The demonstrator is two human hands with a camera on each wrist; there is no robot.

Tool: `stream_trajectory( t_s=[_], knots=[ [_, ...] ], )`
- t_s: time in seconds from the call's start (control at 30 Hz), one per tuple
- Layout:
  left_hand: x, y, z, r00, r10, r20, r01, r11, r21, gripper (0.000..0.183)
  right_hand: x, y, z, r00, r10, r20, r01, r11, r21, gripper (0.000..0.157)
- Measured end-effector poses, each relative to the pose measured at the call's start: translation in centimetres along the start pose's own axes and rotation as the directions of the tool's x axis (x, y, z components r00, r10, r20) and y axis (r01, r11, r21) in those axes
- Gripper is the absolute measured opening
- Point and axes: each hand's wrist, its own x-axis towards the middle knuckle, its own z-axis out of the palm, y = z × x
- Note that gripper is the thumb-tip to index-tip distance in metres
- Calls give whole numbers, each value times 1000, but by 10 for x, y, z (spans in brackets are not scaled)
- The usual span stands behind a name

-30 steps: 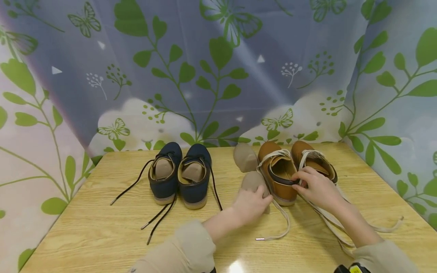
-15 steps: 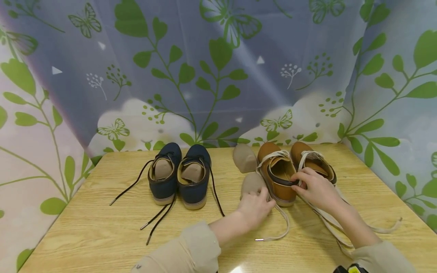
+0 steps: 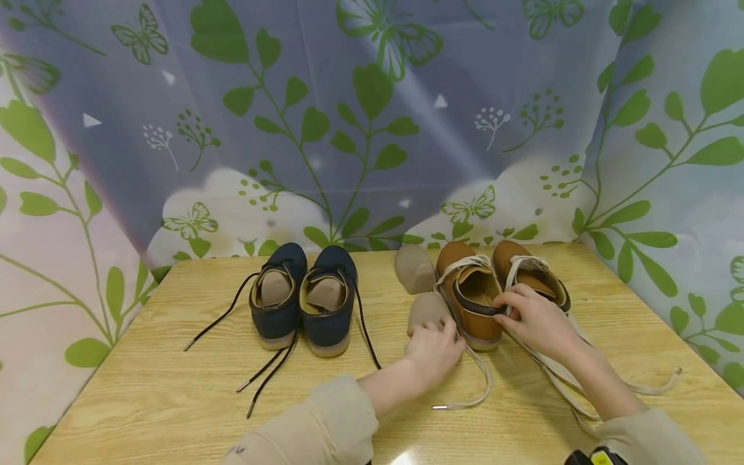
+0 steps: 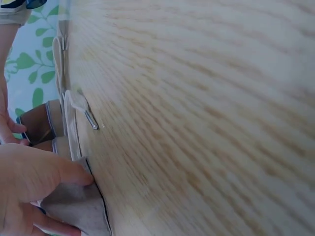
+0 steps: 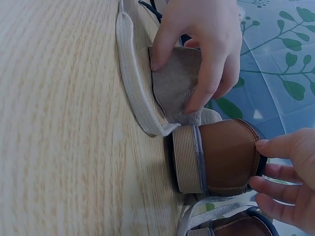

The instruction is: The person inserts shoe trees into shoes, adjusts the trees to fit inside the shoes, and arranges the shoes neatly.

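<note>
My left hand (image 3: 436, 352) grips the near end of a beige shoe insert (image 3: 429, 311) lying left of the brown shoes. In the left wrist view, my thumb presses this insert (image 4: 78, 206) near the table; the right wrist view shows thumb and fingers on either side of the insert (image 5: 174, 81). My right hand (image 3: 537, 320) pinches the dark heel collar of the left brown shoe (image 3: 482, 326), whose inside shows bare. The other brown shoe (image 3: 511, 252) stands beside it, partly behind my right hand. A second beige insert (image 3: 415, 270) lies farther back.
Two navy shoes (image 3: 276, 320) stand at the left, beige inserts (image 3: 276, 287) inside, with dark laces trailing on the wooden table (image 3: 174, 400). Loose cream laces (image 3: 485, 381) run forward from the brown shoes. A patterned cloth (image 3: 372, 161) hangs behind.
My left hand has shifted slightly right and toward me on the near insert, its fingers now covering more of the near end. My right hand stays at the brown shoe's heel.
</note>
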Motion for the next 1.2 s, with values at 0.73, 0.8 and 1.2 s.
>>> stream_trajectory(
  t_s=[0.73,0.8,1.2],
  knots=[
    [5,-1,5,998,4,-67,-1,999,52,31,-1,0,2,1000,-14,-23,14,1000,7,16],
    [4,-2,4,996,15,-83,-10,998,61,29,-1,0,2,1000,-11,-22,12,1000,9,16],
    [3,-7,1,988,64,-140,-61,998,25,27,-2,-1,2,1000,-8,-26,8,1000,11,17]
  ],
)
